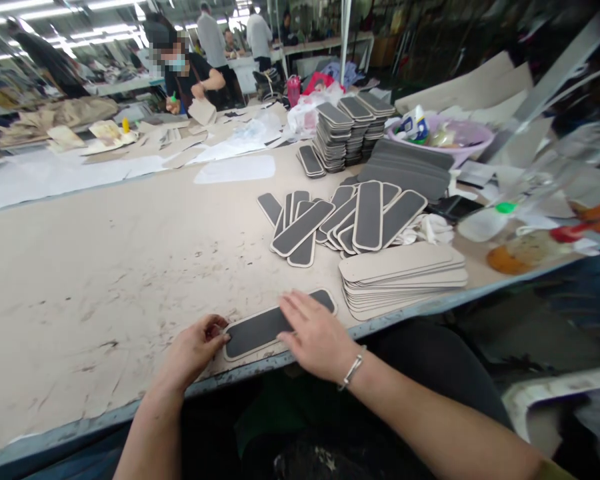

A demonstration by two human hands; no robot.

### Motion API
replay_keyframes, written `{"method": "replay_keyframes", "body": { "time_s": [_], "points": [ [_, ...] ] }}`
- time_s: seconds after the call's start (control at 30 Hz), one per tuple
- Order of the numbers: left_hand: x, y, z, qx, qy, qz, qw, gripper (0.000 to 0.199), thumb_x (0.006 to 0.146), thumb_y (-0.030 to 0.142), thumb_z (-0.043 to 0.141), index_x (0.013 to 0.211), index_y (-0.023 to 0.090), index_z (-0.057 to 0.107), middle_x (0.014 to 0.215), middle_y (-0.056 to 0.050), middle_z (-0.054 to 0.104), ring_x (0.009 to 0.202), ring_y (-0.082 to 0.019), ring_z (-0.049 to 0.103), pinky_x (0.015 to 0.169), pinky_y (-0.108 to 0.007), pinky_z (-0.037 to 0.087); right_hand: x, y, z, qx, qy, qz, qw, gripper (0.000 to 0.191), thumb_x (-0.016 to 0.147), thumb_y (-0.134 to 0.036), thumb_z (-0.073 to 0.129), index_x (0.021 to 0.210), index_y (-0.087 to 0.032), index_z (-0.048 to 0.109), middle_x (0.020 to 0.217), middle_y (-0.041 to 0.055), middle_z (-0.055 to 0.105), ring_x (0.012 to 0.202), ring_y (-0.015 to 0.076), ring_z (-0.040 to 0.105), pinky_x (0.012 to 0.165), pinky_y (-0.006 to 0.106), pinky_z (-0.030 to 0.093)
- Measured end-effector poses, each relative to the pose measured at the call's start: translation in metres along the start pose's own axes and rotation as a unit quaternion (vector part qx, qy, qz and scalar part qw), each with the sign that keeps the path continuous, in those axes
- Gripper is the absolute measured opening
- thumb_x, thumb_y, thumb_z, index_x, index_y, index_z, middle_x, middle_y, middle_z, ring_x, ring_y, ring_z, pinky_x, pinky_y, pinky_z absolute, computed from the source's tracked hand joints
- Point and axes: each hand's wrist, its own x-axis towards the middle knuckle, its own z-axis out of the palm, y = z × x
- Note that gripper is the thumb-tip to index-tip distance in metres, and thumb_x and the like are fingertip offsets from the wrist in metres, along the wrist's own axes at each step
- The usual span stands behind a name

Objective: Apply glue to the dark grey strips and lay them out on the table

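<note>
— Where's the panel [255, 333]?
— Lower centre of the frame, on the counter [130, 267].
— The hands?
— Right hand [315, 333] flat on it, fingers extended; left hand [200, 339] at its left end, clamped or not, I can't tell.

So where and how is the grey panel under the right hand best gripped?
The grey panel is probably best pinched at its rounded left end, with the left hand coming from the left: it lies flat and thin on the table, so an edge likely offers the best purchase. That hand is at this end; the right hand lies over the panel's upper face.
</note>
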Motion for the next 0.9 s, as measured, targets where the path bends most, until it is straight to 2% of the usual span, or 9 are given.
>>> {"method": "replay_keyframes", "body": {
  "time_s": [0.1, 0.2, 0.3, 0.47, 0.6, 0.7, 0.77, 0.83, 0.9],
  "points": [
    [0.001, -0.001, 0.000, 0.006, -0.002, 0.003, 1.000, 0.030, 0.072, 0.044, 0.052, 0.093, 0.023, 0.058, 0.068, 0.003, 0.061, 0.066, -0.016, 0.058, 0.061, -0.024, 0.040, 0.002, -0.026, 0.028, 0.030, -0.039, -0.078, 0.996, 0.071, 0.088, -0.057, 0.045, 0.140, -0.011, 0.031, 0.145, 0.0110, 0.031, 0.135, 0.0257, 0.020, 0.112, 0.043, 0.015],
    [0.003, -0.005, 0.002, 0.010, -0.008, 0.010, 1.000, 0.031, 0.073, 0.045, 0.052, 0.093, 0.023, 0.057, 0.066, 0.003, 0.059, 0.064, -0.016, 0.058, 0.060, -0.024, 0.039, 0.002, -0.030, 0.044, 0.016, -0.071, -0.087, 0.994, 0.077, 0.087, -0.066, 0.037, 0.140, -0.010, 0.032, 0.146, 0.0104, 0.029, 0.136, 0.0234, 0.018, 0.113, 0.044, 0.013],
    [0.006, -0.010, 0.003, 0.004, -0.013, 0.009, 1.000, 0.032, 0.072, 0.045, 0.052, 0.093, 0.022, 0.056, 0.065, 0.004, 0.057, 0.064, -0.016, 0.057, 0.060, -0.025, 0.039, -0.005, -0.010, 0.042, -0.016, -0.092, -0.046, 0.995, 0.082, 0.086, -0.069, 0.033, 0.141, -0.009, 0.031, 0.148, 0.0118, 0.024, 0.137, 0.0230, 0.015, 0.113, 0.043, 0.012],
    [0.009, -0.010, 0.003, -0.006, -0.006, 0.002, 1.000, 0.035, 0.069, 0.045, 0.055, 0.094, 0.020, 0.056, 0.065, 0.003, 0.056, 0.063, -0.016, 0.055, 0.058, -0.025, 0.039, -0.023, 0.034, 0.021, -0.084, -0.091, 0.071, 0.990, 0.082, 0.087, -0.067, 0.033, 0.142, -0.007, 0.027, 0.149, 0.0126, 0.016, 0.138, 0.0245, 0.012, 0.113, 0.042, 0.014],
    [0.006, -0.008, 0.001, -0.023, 0.018, -0.006, 1.000, 0.035, 0.066, 0.041, 0.059, 0.093, 0.018, 0.056, 0.065, 0.003, 0.054, 0.061, -0.015, 0.054, 0.057, -0.025, 0.040, -0.028, 0.043, 0.019, -0.111, -0.083, 0.094, 0.986, 0.084, 0.086, -0.068, 0.033, 0.142, -0.005, 0.027, 0.149, 0.0131, 0.016, 0.138, 0.0257, 0.011, 0.113, 0.042, 0.013],
    [-0.002, -0.006, -0.006, -0.046, 0.017, 0.011, 0.999, 0.032, 0.070, 0.035, 0.056, 0.097, 0.017, 0.057, 0.070, 0.001, 0.058, 0.066, -0.016, 0.057, 0.063, -0.028, 0.046, -0.028, 0.041, 0.025, -0.119, -0.069, 0.100, 0.985, 0.085, 0.085, -0.068, 0.035, 0.141, -0.004, 0.029, 0.149, 0.0142, 0.016, 0.138, 0.0264, 0.011, 0.112, 0.044, 0.013],
    [-0.010, 0.006, -0.008, -0.032, 0.063, 0.005, 0.997, 0.036, 0.076, 0.035, 0.051, 0.105, 0.015, 0.056, 0.086, -0.005, 0.063, 0.078, -0.019, 0.061, 0.073, -0.033, 0.049, -0.028, 0.040, 0.028, -0.120, -0.058, 0.096, 0.986, 0.086, 0.084, -0.068, 0.035, 0.140, -0.003, 0.031, 0.149, 0.0146, 0.017, 0.138, 0.0265, 0.012, 0.112, 0.044, 0.013],
    [-0.020, 0.032, -0.001, 0.007, 0.149, 0.017, 0.989, 0.043, 0.083, 0.037, 0.045, 0.118, 0.013, 0.052, 0.112, -0.013, 0.059, 0.101, -0.023, 0.059, 0.088, -0.040, 0.046, -0.028, 0.041, 0.031, -0.120, -0.048, 0.089, 0.988, 0.085, 0.084, -0.067, 0.036, 0.140, -0.003, 0.031, 0.148, 0.0147, 0.018, 0.138, 0.0265, 0.013, 0.112, 0.045, 0.013],
    [-0.029, 0.068, 0.018, 0.047, 0.191, 0.092, 0.976, 0.051, 0.088, 0.038, 0.038, 0.132, 0.013, 0.042, 0.137, -0.016, 0.043, 0.126, -0.025, 0.042, 0.103, -0.043, 0.036, -0.029, 0.042, 0.031, -0.122, -0.042, 0.086, 0.988, 0.084, 0.084, -0.065, 0.038, 0.140, -0.003, 0.032, 0.148, 0.0152, 0.018, 0.138, 0.0268, 0.013, 0.112, 0.045, 0.013]
  ]
}}
